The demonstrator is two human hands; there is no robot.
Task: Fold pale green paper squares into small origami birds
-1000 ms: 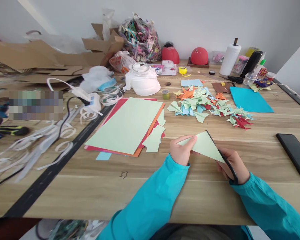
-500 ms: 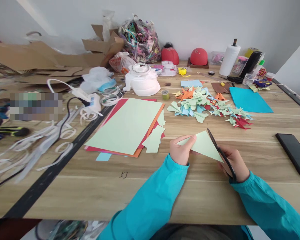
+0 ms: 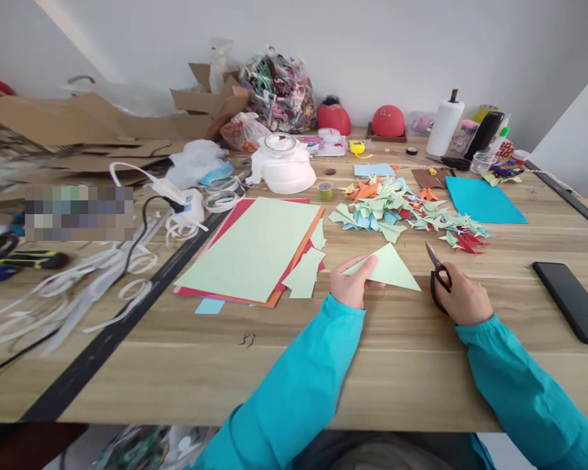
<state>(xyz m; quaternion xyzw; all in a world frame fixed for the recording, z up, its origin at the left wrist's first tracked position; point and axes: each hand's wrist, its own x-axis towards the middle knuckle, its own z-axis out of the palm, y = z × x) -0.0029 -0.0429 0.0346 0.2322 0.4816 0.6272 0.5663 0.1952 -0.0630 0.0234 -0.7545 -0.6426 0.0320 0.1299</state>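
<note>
My left hand (image 3: pixel 351 287) pinches the left corner of a pale green paper triangle (image 3: pixel 391 269), holding it just above the wooden table (image 3: pixel 323 365). My right hand (image 3: pixel 463 299) grips black-handled scissors (image 3: pixel 437 277) a short way to the right of the triangle, blades pointing away from me and clear of the paper. Both arms wear teal sleeves. A stack of coloured paper sheets (image 3: pixel 255 251) with a pale green one on top lies to the left of my left hand.
A pile of folded paper shapes (image 3: pixel 402 212) lies beyond my hands. A blue sheet (image 3: pixel 483 199) and a black phone (image 3: pixel 568 300) lie at the right. White tape strips (image 3: pixel 78 287), cardboard (image 3: pixel 102 124), a white pot (image 3: pixel 281 163) and a paper-towel roll (image 3: pixel 445 124) crowd the left and back.
The scissors were along the triangle's right edge; my right hand has pulled them off to the right, clear of the paper. My left hand still holds the triangle.
</note>
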